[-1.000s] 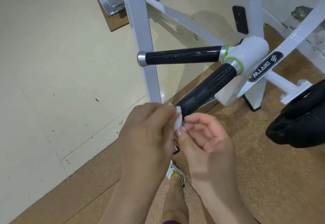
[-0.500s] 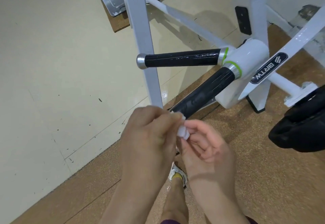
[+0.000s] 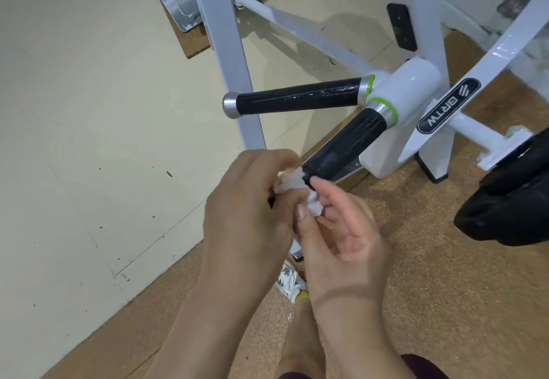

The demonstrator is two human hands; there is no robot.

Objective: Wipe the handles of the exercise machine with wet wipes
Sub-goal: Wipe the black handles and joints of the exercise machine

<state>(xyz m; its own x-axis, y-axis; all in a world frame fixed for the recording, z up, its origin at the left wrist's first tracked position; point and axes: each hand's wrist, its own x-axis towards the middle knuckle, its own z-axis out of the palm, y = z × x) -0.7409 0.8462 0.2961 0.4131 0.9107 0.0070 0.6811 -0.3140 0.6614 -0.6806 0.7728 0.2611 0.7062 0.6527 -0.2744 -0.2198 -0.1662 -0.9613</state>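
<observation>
Two black handles stick out of the white exercise machine. The upper handle runs level and ends in a silver cap. The lower handle slants down toward me. Its near end meets a small white wet wipe that both hands hold. My left hand curls around the wipe's left part, and a dark object under its fingers is mostly hidden. My right hand pinches the wipe's right end between thumb and forefinger.
A white upright post stands just behind my left hand. A black padded part sits at the right edge. Below are brown cork flooring, a cream floor at left, and my shoe.
The hands have stayed at the lower handle's end. The fingers shifted on the wipe, and more of it now shows between them.
</observation>
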